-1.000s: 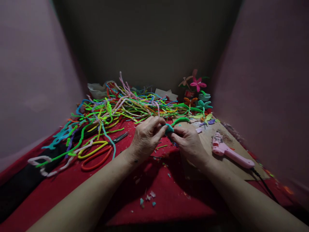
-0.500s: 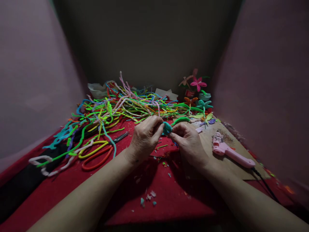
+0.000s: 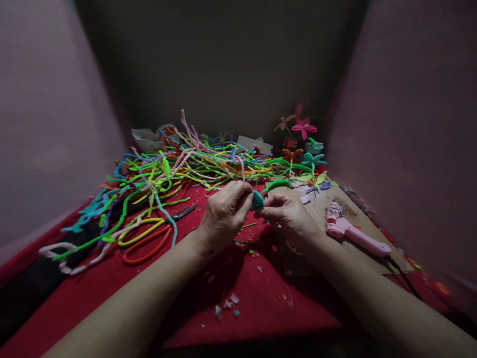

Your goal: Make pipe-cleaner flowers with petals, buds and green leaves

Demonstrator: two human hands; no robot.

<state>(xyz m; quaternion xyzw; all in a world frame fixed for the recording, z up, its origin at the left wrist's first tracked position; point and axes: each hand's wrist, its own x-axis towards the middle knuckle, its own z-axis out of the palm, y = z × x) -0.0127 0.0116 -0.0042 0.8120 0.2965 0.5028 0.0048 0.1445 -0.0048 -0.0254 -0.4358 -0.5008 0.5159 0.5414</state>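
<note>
A small teal fuzzy pipe-cleaner piece [image 3: 257, 200] is held between my two hands, above the red cloth [image 3: 238, 298]. My left hand [image 3: 228, 209] is closed, pinching the piece's left side between thumb and fingers. From the other side my right hand [image 3: 285, 211] pinches its right edge with thumb and forefinger. The fingers hide part of its outline. Just behind the right hand lies a green pipe-cleaner leaf [image 3: 278, 184].
A tangle of coloured pipe cleaners [image 3: 208, 161] spreads across the back. Scissors [image 3: 149, 238] with yellow and red handles lie left. At right, a pink corded tool [image 3: 357, 237] rests on a board [image 3: 316, 248]. Pipe-cleaner flowers [image 3: 303, 128] stand behind.
My right fingers have shifted their pinch on the teal piece, which now looks flatter and more rounded. The whole view has moved slightly.
</note>
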